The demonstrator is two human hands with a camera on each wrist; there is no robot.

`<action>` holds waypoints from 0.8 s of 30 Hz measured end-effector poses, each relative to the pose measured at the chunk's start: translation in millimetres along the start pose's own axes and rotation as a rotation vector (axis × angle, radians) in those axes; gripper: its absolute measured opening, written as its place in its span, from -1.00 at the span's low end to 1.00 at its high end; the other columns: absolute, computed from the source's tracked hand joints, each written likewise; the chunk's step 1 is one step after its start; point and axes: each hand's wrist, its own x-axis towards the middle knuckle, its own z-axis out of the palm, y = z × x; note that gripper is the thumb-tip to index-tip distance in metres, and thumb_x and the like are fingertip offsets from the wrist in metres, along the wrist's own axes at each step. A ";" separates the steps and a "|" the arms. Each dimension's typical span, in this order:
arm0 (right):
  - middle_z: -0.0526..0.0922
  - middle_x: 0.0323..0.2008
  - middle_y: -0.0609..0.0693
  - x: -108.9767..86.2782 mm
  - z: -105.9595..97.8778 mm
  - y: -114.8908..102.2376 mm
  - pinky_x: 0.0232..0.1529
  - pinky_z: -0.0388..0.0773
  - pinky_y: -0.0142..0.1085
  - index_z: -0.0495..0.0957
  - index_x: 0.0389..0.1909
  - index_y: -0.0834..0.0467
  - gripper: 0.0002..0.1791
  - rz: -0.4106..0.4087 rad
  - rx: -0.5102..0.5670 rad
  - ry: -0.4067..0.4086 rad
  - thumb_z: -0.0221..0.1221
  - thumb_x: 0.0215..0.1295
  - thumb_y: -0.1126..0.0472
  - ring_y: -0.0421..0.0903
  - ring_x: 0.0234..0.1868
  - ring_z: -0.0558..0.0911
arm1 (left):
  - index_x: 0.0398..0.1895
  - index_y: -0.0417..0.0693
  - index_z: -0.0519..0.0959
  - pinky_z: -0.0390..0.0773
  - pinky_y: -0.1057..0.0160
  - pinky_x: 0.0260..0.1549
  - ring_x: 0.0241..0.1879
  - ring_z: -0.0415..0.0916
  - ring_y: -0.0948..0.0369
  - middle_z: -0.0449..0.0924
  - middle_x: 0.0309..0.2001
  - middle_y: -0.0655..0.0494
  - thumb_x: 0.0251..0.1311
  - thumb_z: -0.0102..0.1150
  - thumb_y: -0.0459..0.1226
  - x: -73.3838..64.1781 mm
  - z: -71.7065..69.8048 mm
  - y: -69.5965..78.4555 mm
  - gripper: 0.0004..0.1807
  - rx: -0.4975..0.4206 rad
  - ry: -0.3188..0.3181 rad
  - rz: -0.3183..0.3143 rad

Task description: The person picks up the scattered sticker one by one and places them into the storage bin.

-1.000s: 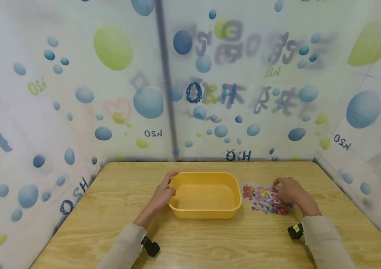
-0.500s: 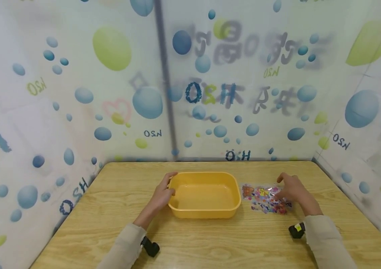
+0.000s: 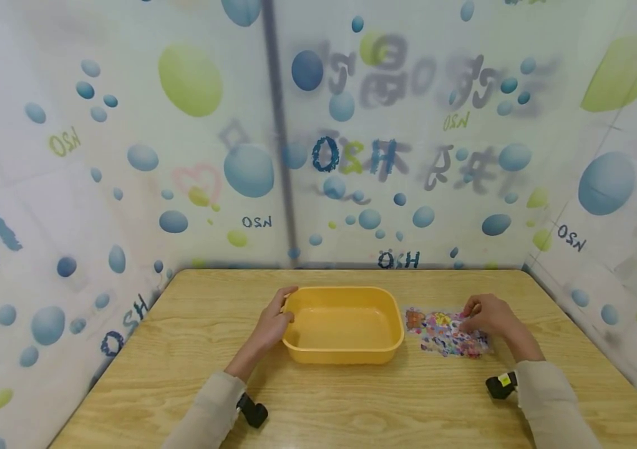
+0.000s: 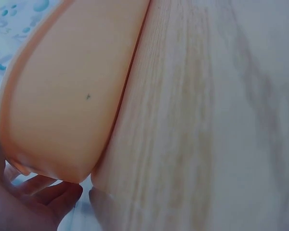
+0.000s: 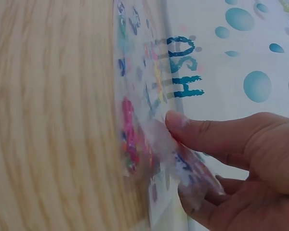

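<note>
A yellow plastic basin (image 3: 343,357) stands on the wooden table, nothing inside it. My left hand (image 3: 270,322) grips its left end, thumb over the rim; in the left wrist view the fingers (image 4: 62,199) curl round the end of the basin (image 4: 70,91). To the right of the basin lie clear plastic sticker sheets (image 3: 436,340) printed with small colourful figures, a brown bear at one corner. My right hand (image 3: 495,315) is at their right part. In the right wrist view its thumb (image 5: 202,132) and fingers pinch a raised edge of clear sticker sheet (image 5: 188,166).
The wooden table (image 3: 318,405) reaches back to a wall (image 3: 408,125) patterned with blue and green drops and lettering. Black wrist cameras (image 3: 252,411) are strapped at both sleeves.
My right hand's index finger was raised half a second ago; now it has come down and meets the thumb on the sheet. The left hand and the basin have stayed put.
</note>
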 end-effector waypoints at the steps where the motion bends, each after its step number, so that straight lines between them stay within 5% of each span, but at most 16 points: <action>1: 0.70 -0.26 0.20 0.3 -0.8 1.1 -0.28 0.57 -0.15 0.63 -0.27 0.30 -0.73 -0.003 0.005 -0.002 0.45 0.14 0.22 0.02 -0.29 0.57 | 0.53 0.03 0.31 0.54 -0.06 0.13 0.31 0.46 -0.10 0.43 0.43 -0.24 0.21 -0.06 -0.45 0.0 0.1 0.0 -0.27 -0.001 -0.001 0.001; 6: 0.72 -0.14 0.31 0.1 -6.7 3.1 -0.13 0.66 -0.04 0.68 -0.07 0.41 -0.72 0.005 0.033 -0.022 0.27 0.29 0.30 0.05 -0.21 0.62 | 0.52 0.06 0.32 0.52 -0.10 0.18 0.36 0.44 -0.11 0.41 0.45 -0.24 0.22 -0.06 -0.45 0.6 0.5 -1.1 -0.27 0.003 -0.001 0.001; 10: 0.69 -0.08 0.36 -1.6 -11.7 4.1 -0.20 0.70 -0.13 0.62 0.04 0.48 -0.64 0.019 0.102 -0.054 0.19 0.28 0.37 -0.01 -0.25 0.64 | 0.52 0.07 0.32 0.52 -0.12 0.20 0.36 0.43 -0.11 0.41 0.44 -0.24 0.23 -0.06 -0.44 1.0 0.5 -1.5 -0.28 0.009 0.001 -0.001; 24: 0.63 0.09 0.46 -7.8 -17.1 4.3 -0.18 0.75 -0.26 0.62 0.07 0.47 -0.67 -0.088 0.266 -0.011 0.14 0.35 0.41 -0.03 -0.15 0.71 | 0.52 0.02 0.32 0.59 0.03 0.06 0.30 0.50 -0.12 0.48 0.38 -0.25 0.20 -0.02 -0.45 4.4 -3.3 -5.5 -0.26 -0.024 -0.025 0.003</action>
